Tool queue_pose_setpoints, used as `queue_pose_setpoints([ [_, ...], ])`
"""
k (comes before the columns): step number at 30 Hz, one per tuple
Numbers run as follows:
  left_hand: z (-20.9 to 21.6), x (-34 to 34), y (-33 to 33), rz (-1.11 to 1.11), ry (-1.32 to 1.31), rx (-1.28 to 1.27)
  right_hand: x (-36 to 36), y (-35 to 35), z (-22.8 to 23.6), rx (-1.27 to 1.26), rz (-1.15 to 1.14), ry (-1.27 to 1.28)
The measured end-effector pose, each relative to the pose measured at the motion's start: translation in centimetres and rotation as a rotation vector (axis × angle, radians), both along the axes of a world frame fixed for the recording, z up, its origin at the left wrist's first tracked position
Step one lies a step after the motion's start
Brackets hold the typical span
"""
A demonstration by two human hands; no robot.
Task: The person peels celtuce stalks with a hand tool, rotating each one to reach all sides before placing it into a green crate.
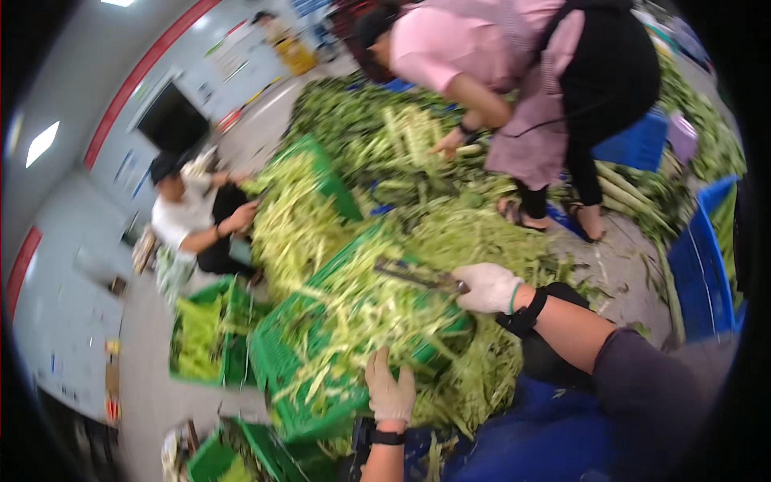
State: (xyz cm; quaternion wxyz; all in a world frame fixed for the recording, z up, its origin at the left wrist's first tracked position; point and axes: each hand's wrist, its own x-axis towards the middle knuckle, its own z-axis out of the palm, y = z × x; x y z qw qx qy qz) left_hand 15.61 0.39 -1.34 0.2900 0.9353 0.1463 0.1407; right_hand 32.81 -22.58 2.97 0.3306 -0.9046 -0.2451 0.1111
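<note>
My right hand [488, 287], in a white glove, is closed on the handle of a long metal peeler [414, 274]. Its blade points left, over a heap of pale green peelings [361, 301]. The heap spills over a green plastic crate [293, 365], which stands tilted before me. At the crate's near side is my left hand [391, 390], also gloved, its fingers apart and nothing visible in them. Motion blurs the scene a little, so whether that hand touches the peelings I cannot tell.
A second green crate [333, 185] spills peelings beyond. Leafy stalks [414, 136] lie piled at the back, where a person in pink [466, 48] bends over. Another person in white [185, 217] crouches at left near a green crate [233, 329]. A blue crate [699, 257] stands right.
</note>
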Motion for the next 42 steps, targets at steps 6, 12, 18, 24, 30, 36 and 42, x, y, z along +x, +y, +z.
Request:
queue_pose_setpoints([
  [6,-2.5,5.0,-1.7,-0.242,0.011,0.177,1.7,-8.2,4.6,-0.104,-0.074,0.102],
  [12,-3.4,9.3,-2.0,-0.307,0.02,0.366,6.0,-14.6,0.3,-0.245,-0.189,0.314],
  [18,-2.4,8.2,-0.7,-0.281,0.294,0.378,6.2,-16.4,-12.7,-0.443,-0.165,0.34],
  [24,-1.2,8.4,-3.0,-0.286,0.257,0.463,5.5,-19.6,-18.4,-0.516,0.086,0.575],
  [30,-2.7,8.8,-1.8,-0.283,0.179,0.511,5.0,-20.3,-16.6,-0.438,-0.091,0.65],
  [36,-2.9,8.8,-1.8,-0.289,0.257,0.567,5.3,-21.4,-22.4,-0.382,-0.227,0.682],
  [42,-2.9,8.5,-2.6,-0.263,0.342,0.52,6.6,-22.4,-30.7,-0.326,-0.3,0.711],
])
